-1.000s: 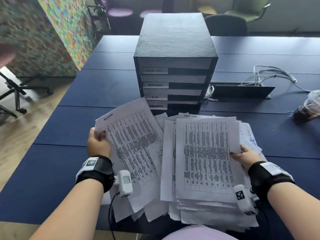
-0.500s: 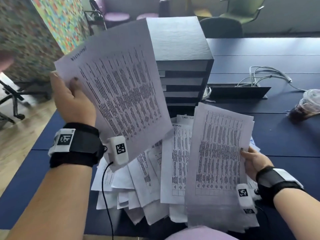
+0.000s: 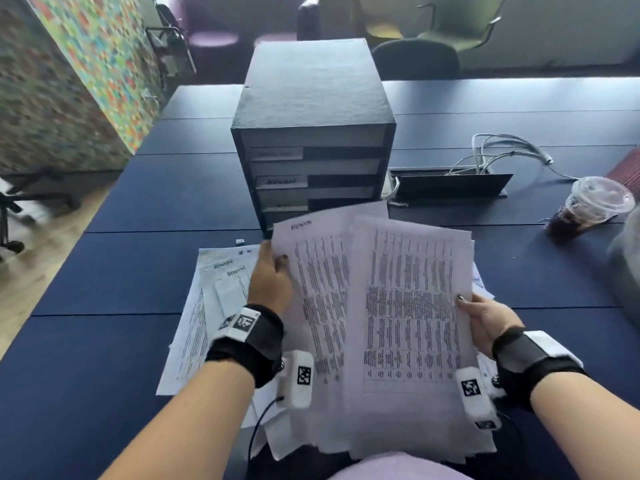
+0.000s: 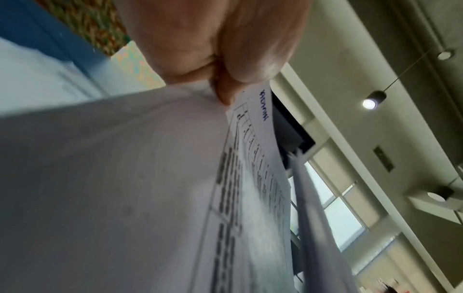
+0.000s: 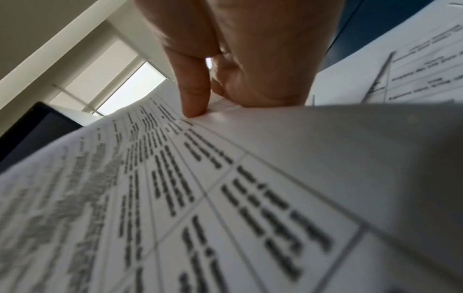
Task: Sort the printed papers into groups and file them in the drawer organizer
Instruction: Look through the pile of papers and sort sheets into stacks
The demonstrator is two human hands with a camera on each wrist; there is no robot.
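The dark drawer organizer (image 3: 311,133) stands mid-table with labelled drawers, one reading ADMIN. My left hand (image 3: 277,266) pinches the left edge of a printed sheet (image 3: 318,289) headed ADMIN, thumb on top. In the left wrist view, the left hand (image 4: 220,85) clamps that sheet (image 4: 125,178) near its top corner. My right hand (image 3: 465,301) grips the right edge of a thick stack of printed papers (image 3: 408,306), held up in front of me. In the right wrist view, the thumb of the right hand (image 5: 205,99) presses on the stack's top page (image 5: 225,198). Flat on the table lie sheets marked ADMIN (image 3: 214,299), left of my left hand.
An iced drink cup (image 3: 595,209) stands at the right. A cable box (image 3: 446,185) with white cables (image 3: 502,150) sits right of the organizer. Chairs (image 3: 415,60) line the far side of the blue table (image 3: 104,341). A colourful partition (image 3: 69,81) stands at the left.
My left hand has come down from high on the left and now holds a sheet beside the stack. The right hand has raised its stack off the table.
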